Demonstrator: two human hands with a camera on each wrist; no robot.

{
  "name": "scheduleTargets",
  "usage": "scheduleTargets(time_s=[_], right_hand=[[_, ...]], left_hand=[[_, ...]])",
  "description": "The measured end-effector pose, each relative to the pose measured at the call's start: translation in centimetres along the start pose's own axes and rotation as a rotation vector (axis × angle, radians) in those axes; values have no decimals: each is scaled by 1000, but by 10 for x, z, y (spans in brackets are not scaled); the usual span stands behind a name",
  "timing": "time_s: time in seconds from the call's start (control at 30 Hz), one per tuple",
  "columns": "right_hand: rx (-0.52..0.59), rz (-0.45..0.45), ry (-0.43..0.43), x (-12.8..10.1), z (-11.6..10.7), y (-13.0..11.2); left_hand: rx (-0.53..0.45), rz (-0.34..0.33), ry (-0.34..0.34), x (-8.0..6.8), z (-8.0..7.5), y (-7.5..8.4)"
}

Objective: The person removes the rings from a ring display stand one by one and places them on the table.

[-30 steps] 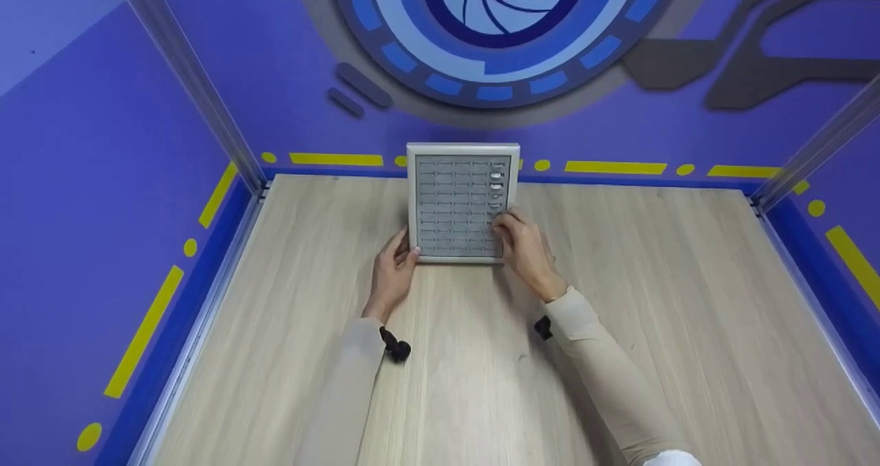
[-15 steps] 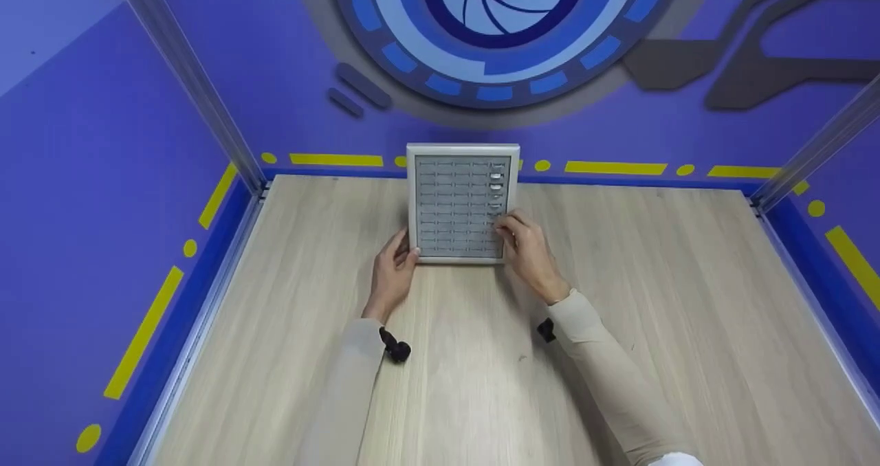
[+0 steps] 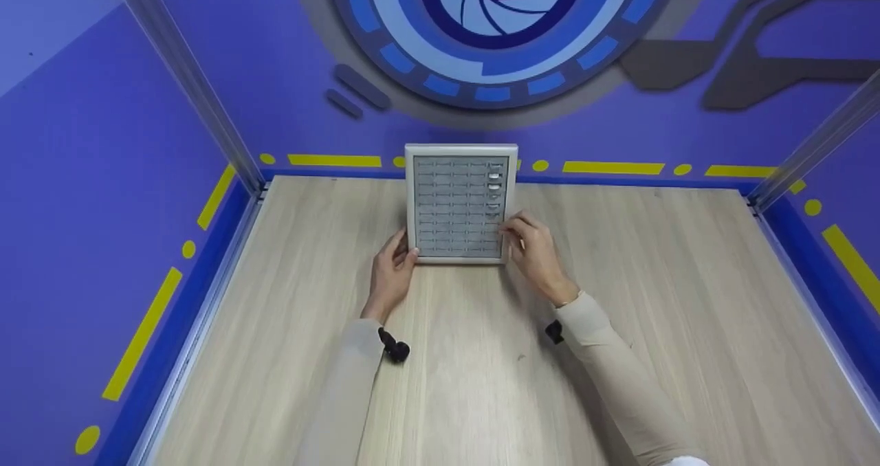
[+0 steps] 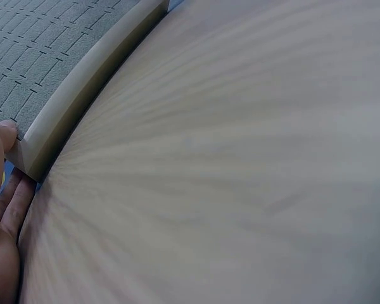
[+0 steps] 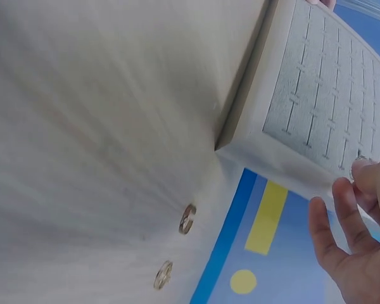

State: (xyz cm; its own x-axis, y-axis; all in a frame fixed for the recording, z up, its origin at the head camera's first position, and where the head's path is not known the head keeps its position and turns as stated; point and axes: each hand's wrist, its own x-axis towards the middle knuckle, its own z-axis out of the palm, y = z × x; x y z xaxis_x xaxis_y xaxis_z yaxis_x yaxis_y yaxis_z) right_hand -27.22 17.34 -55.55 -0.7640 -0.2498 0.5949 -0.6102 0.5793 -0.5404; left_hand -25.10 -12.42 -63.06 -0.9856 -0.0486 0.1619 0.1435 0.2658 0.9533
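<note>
1. Head view: a rectangular grey slotted display tray with a pale frame stood on edge, face toward the person, on the pale wood-grain tabletop, near the purple-blue printed wall.
2. Left hand: gripped the tray's lower left corner, thumb in front, fingers behind.
3. Right hand: thumb and forefinger narrow at the tray's right edge; whether they pinched anything could not be told.
4. Small silvery pieces: sat in the tray's right-hand column.
5. Two gold-coloured metal rings, right wrist view: lay apart on the tabletop.
</note>
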Motion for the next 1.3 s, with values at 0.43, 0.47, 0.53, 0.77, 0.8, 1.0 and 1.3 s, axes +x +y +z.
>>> scheduleTargets(time_s=[0.43,0.47,0.53,0.77,0.8,1.0,1.3], right_hand=[[-74,46,-17,-11,-23,13],[-74,52,-20,-12,-25,14],[-71,65,-25,-14,-27,15],[-84,89,-27,-22,-35,24],[-90,88,-24,-23,-36,25],[-120,60,-17,-30,-44,31],[-136,55,-10,-39,-58,44]], left_hand=[[6,-6,-2,1,0,0],[5,-5,-4,1,0,0],[8,-4,-7,1,0,0],[2,-9,-9,1,0,0],[0,-10,-9,1,0,0],[-3,-18,-1,0,0,0],[3,-6,3,0,0,-1]])
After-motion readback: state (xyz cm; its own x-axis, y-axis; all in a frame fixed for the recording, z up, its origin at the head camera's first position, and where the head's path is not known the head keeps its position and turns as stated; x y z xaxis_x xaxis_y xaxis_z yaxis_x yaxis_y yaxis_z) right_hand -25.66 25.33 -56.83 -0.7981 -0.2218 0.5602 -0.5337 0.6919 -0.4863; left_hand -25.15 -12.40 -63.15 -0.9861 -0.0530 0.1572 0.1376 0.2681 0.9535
